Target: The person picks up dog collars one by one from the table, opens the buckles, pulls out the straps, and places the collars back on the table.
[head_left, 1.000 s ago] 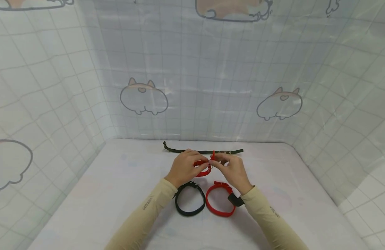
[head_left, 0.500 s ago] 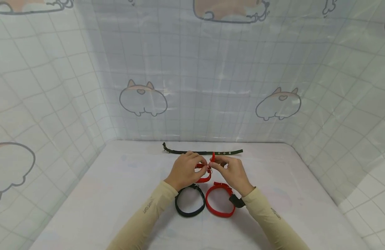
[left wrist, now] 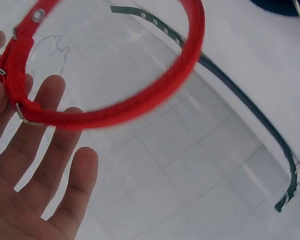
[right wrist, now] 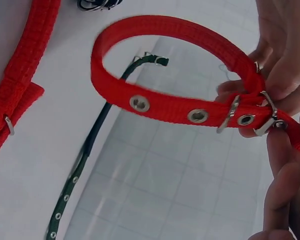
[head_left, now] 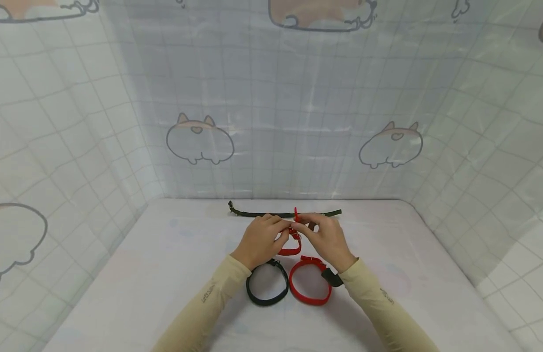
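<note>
A red pet collar [right wrist: 170, 108] is looped and held up above the table between both hands. Its strap runs through a metal buckle [right wrist: 267, 117], and silver eyelets line the band. My left hand [head_left: 260, 239] pinches the collar at the buckle, its other fingers spread loosely in the left wrist view. My right hand [head_left: 328, 239] grips the strap's free end just past the buckle, and the red tip [head_left: 295, 212] sticks up between the hands. The fingertips of both hands meet around the buckle and partly hide it.
A dark green collar [head_left: 249, 213] lies stretched out behind the hands. Nearer, a closed black collar [head_left: 264, 302] lies beside another red collar [head_left: 311, 301], which carries a black piece [head_left: 331, 277] close under the right wrist. Patterned sheeting [head_left: 271, 146] walls the back and sides.
The hands have drawn closer together at the buckle, the right moving slightly left. The collar's loop has dropped a little and now hangs below the fingers. The collars on the table stay put.
</note>
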`<state>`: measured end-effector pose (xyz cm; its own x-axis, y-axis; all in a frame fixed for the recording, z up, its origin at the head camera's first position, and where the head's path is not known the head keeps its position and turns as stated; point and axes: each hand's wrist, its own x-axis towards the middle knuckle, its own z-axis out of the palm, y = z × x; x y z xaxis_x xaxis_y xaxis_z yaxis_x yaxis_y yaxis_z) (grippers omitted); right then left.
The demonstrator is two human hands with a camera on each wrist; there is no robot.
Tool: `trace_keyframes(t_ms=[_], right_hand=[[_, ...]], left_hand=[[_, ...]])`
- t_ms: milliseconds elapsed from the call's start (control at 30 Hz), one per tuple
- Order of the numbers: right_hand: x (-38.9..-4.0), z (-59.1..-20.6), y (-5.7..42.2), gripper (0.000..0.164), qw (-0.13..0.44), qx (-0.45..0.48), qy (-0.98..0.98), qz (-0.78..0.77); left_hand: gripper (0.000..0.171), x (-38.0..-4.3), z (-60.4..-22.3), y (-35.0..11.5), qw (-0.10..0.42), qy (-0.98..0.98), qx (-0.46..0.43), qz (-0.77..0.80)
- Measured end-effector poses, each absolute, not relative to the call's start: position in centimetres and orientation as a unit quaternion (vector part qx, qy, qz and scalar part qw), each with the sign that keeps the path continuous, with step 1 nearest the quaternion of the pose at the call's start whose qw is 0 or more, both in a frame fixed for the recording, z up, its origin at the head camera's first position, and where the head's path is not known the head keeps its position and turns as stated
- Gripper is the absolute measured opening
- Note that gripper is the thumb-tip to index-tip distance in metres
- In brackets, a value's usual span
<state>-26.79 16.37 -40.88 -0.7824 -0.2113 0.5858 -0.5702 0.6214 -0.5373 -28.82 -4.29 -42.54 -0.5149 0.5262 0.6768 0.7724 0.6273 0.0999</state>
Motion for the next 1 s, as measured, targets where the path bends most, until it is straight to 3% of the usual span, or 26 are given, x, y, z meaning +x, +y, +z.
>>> trace_keyframes(t_ms=[100, 433, 700, 1000], right_hand=[[-26.8, -40.6, 16.1, 0.028, 0.242, 0.224, -0.869, 0.369], [-26.7, -40.6, 15.9, 0.024, 0.225, 0.237, -0.859, 0.394], [-26.7, -40.6, 17.3, 0.022, 0.235, 0.234, -0.852, 0.404], [-26.8, -41.4, 18.8, 0.032, 0.142, 0.224, -0.868, 0.419]], left_hand=[[0.019, -28.5, -42.4, -4.4, 0.317, -0.847, -0.390, -0.174], [0.017, -28.3, -42.4, -4.8, 0.273, -0.847, -0.419, -0.177], [0.018, -29.0, -42.8, -5.6, 0.269, -0.852, -0.399, -0.208], [0.020, -29.2, -42.3, -6.7, 0.286, -0.841, -0.372, -0.270]])
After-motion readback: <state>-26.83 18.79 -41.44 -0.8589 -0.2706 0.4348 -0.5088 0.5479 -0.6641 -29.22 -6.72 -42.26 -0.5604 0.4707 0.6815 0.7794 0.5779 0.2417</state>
